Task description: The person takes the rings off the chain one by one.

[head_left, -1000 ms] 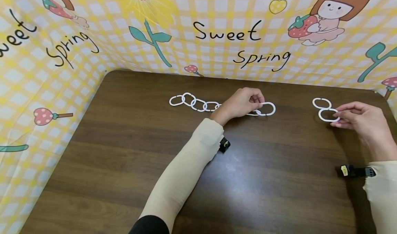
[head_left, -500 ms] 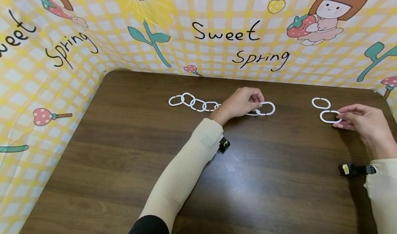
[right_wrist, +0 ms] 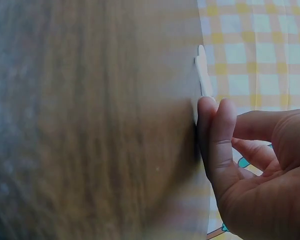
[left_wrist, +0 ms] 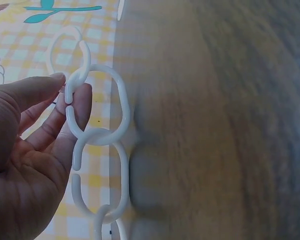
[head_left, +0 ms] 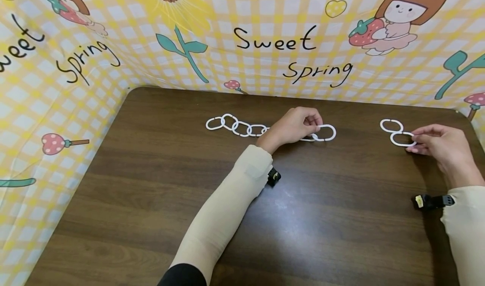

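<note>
A chain of several white plastic C-shaped links (left_wrist: 124, 105) runs along the far part of the brown table, partly hidden behind my left wrist in the head view. My left hand (head_left: 292, 125) pinches it near its right end between thumb and fingers, where one link joins another; the last link (head_left: 335, 132) sticks out to the right. Far right, my right hand (head_left: 446, 147) pinches a single white link (head_left: 401, 145) between thumb and fingertips. That link's far edge overlaps a second white link (head_left: 380, 125) behind it. In the right wrist view the white links (right_wrist: 204, 72) appear edge-on past the fingertips.
The brown wood-grain table (head_left: 144, 185) ends at the back and left against a yellow checked cloth wall (head_left: 265, 8). A black wrist camera (head_left: 432, 201) sits on the right wrist, another black one (head_left: 273, 177) on the left.
The link in my right hand moved slightly toward me and apart from the one behind, then back, overlapping it again. The left hand and chain stayed in place.
</note>
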Demonstrator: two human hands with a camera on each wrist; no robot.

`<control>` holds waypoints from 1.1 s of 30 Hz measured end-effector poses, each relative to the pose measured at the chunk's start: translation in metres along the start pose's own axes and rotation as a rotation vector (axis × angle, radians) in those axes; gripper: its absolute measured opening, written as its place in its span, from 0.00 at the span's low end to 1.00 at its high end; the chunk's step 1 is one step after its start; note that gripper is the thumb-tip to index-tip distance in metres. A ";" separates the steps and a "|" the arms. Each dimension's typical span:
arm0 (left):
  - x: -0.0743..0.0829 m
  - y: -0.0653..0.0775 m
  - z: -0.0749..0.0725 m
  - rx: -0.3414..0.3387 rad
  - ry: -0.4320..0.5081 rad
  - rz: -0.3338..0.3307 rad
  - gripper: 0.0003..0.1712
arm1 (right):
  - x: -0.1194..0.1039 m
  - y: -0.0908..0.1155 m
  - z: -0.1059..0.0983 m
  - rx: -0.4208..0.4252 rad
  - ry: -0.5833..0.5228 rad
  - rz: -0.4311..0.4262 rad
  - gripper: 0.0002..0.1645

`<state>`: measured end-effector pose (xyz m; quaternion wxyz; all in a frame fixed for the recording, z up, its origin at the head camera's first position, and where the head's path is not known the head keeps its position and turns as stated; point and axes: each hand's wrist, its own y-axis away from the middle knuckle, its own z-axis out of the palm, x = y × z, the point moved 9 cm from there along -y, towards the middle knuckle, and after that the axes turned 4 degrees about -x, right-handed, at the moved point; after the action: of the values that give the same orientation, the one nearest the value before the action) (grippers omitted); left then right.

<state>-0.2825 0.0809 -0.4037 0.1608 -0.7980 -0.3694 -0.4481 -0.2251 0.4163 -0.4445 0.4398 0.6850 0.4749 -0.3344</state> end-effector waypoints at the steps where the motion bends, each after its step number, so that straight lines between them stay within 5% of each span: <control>1: 0.000 0.000 0.000 -0.002 -0.001 -0.004 0.03 | 0.000 0.000 0.000 0.001 -0.003 0.004 0.29; 21: -0.004 -0.001 0.005 -0.009 0.029 -0.018 0.04 | 0.001 0.006 0.000 0.002 -0.181 0.003 0.27; 33: -0.002 -0.001 0.005 -0.001 0.024 -0.007 0.07 | -0.046 0.018 0.025 0.042 0.091 -0.079 0.22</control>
<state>-0.2809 0.0830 -0.4080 0.1633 -0.7914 -0.3698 -0.4585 -0.2238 0.3738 -0.4088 0.3897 0.6893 0.5139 -0.3300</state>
